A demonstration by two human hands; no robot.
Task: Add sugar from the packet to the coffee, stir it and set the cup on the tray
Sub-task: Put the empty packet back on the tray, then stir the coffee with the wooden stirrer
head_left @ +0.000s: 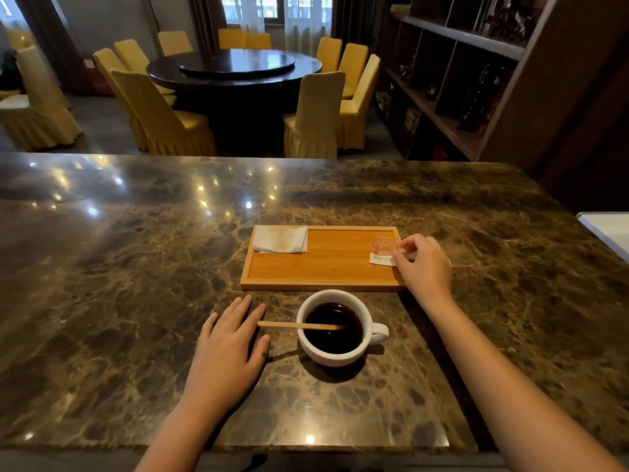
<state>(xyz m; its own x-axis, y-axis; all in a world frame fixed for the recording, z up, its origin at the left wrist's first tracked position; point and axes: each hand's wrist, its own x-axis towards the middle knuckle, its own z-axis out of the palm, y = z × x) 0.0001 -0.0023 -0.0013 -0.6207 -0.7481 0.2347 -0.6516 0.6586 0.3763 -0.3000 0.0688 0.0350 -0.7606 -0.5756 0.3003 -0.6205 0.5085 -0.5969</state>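
Observation:
A white cup [335, 352] of black coffee stands on the marble counter, just in front of the wooden tray [323, 264], its handle pointing right. A wooden stir stick [299, 325] leans in the coffee and juts out over the cup's left rim. The sugar packet [383, 251] lies at the tray's right end. My right hand [423, 264] pinches the packet's right edge between thumb and fingers. My left hand [228, 349] rests flat on the counter left of the cup, fingers apart, close to the stick's outer tip.
A folded white napkin [280, 239] lies in the tray's far left corner. The marble counter [136, 267] stretches wide to the left and far side. A white object [609, 229] sits at the right edge. Beyond are a round table, yellow chairs and shelving.

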